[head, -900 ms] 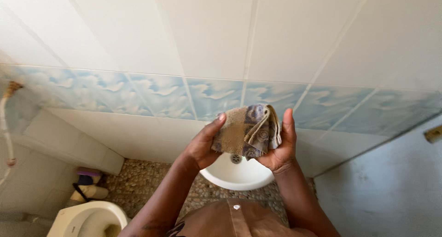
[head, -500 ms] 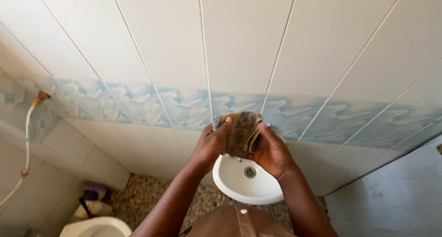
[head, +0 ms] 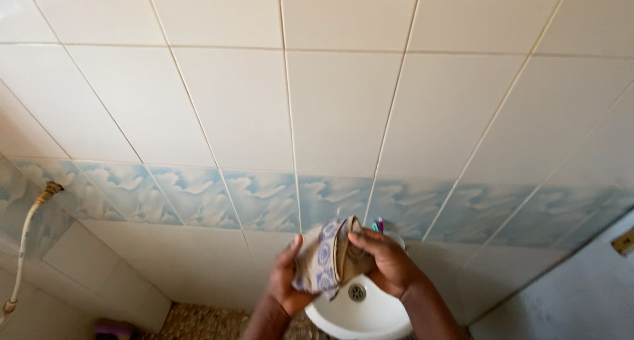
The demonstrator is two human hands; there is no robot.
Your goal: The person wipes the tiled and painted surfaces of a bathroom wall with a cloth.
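A small folded cloth (head: 322, 257), tan with a blue-and-white flower pattern, is gripped between both hands above a small white wash basin (head: 370, 317). My left hand (head: 285, 284) cups it from the left and below. My right hand (head: 383, 264) presses on it from the right, fingers curled over the fold. The basin's metal drain (head: 356, 292) shows just under the cloth. A pink and green object (head: 378, 226) peeks out behind my right hand; I cannot tell what it is.
A cream tiled wall (head: 330, 102) with a band of blue cloud-pattern tiles (head: 198, 198) fills most of the view. A white hose with a brass fitting (head: 26, 234) hangs at the left. Pebble floor (head: 198, 323) shows at the bottom, a grey door (head: 581, 294) at right.
The view has tilted upward, so hands and basin now sit lower in frame and the toilet is out of sight. Both hands have closed tighter on the cloth, folding it smaller.
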